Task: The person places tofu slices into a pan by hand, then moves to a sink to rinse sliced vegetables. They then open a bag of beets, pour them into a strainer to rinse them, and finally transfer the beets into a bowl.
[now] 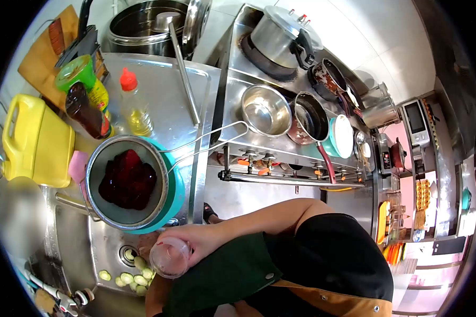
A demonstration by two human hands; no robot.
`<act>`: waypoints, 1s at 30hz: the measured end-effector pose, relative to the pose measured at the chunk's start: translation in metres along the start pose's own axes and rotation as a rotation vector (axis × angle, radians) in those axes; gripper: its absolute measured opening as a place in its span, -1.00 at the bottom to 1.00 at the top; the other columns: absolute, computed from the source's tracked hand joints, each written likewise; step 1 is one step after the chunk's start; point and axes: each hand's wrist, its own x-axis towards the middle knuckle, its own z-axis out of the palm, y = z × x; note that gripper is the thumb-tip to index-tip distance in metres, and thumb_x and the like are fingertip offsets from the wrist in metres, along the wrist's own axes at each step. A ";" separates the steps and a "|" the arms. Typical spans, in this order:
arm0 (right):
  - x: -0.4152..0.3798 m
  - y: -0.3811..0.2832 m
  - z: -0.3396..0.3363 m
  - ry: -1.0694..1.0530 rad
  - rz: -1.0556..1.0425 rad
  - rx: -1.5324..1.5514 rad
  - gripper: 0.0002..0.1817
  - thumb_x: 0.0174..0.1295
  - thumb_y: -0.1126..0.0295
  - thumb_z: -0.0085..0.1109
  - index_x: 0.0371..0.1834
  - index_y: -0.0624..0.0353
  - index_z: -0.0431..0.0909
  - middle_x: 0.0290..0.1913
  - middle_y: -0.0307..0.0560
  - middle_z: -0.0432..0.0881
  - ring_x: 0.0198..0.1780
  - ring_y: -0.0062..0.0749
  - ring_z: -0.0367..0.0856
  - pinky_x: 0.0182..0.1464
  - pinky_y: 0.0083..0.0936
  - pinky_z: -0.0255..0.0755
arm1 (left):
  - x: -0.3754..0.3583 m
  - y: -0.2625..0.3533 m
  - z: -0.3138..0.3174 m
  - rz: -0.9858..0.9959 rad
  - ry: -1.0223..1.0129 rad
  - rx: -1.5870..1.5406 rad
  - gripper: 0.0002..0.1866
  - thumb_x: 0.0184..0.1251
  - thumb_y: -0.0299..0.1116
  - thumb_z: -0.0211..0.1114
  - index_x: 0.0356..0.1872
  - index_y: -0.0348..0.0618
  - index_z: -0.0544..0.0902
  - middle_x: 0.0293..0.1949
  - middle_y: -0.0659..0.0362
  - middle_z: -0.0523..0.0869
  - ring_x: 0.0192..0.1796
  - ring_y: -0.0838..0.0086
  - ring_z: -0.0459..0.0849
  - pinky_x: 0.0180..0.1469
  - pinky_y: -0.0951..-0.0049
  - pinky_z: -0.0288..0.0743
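My right hand [197, 242] is closed round a clear plastic cup [169, 258] with reddish traces inside, held over the sink's edge. My left forearm [158, 291] comes up from below, and part of my left hand [147, 244] shows behind the cup, its fingers mostly hidden. Just beyond the cup, a wire-handled mesh strainer [98, 205] rests on a teal basin [175, 196]. A dark red, glossy mass [128, 180] lies in the strainer.
Pale green slices [128, 278] lie by the drain in the steel sink [74, 232]. A yellow jug [37, 142], a red-capped bottle [136, 105] and a long-handled ladle [184, 74] stand or lie on the counter. The stove holds a pressure cooker [277, 39] and several pans.
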 end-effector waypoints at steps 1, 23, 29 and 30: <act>0.001 -0.003 -0.001 -0.006 0.014 0.007 -0.24 -0.19 0.22 0.40 0.08 0.24 0.22 0.00 0.01 0.38 0.03 -0.25 0.39 0.05 -0.43 0.29 | 0.002 0.001 -0.001 0.015 0.011 -0.007 -0.88 0.06 -0.41 0.15 -0.44 -0.26 0.55 -0.47 0.10 0.54 -0.41 0.38 0.46 -0.34 0.37 0.35; -0.005 -0.051 -0.023 -0.111 0.132 0.179 -0.21 -0.33 0.38 0.50 0.06 0.15 0.25 0.03 -0.12 0.40 0.07 -0.39 0.39 0.14 -0.44 0.25 | -0.091 -0.010 -0.152 -0.330 0.762 -1.699 -0.86 0.21 -0.35 0.12 -0.37 -0.22 0.50 -0.51 0.21 0.53 -0.46 0.48 0.49 -0.39 0.46 0.41; -0.029 -0.048 -0.048 -0.119 0.159 0.026 -0.15 -0.35 0.32 0.52 0.08 0.18 0.22 0.07 -0.11 0.37 0.09 -0.41 0.37 0.13 -0.45 0.24 | -0.138 0.138 -0.235 -0.114 0.657 -1.789 -0.89 0.24 -0.35 0.10 -0.33 -0.15 0.44 -0.47 0.21 0.48 -0.43 0.52 0.48 -0.36 0.54 0.54; -0.031 -0.049 -0.052 -0.100 0.161 0.022 -0.17 -0.36 0.32 0.53 0.06 0.18 0.25 0.05 -0.11 0.38 0.07 -0.41 0.38 0.12 -0.45 0.25 | -0.143 0.157 -0.244 -0.056 0.633 -1.833 -0.89 0.23 -0.35 0.12 -0.35 -0.16 0.45 -0.45 0.20 0.50 -0.41 0.51 0.50 -0.33 0.54 0.54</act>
